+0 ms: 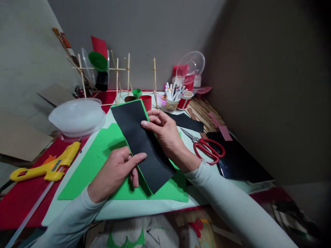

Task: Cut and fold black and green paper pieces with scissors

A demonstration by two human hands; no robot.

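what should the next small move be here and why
Probably line up the black sheet with the green piece behind it: green shows past its top edge and sides, and the left hand and right hand both have thumbs on the black face.

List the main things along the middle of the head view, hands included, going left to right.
Yellow plastic glue gun → left hand → black rectangular sheet with green along its edge → right hand → red-handled metal scissors → glossy black flat panel.
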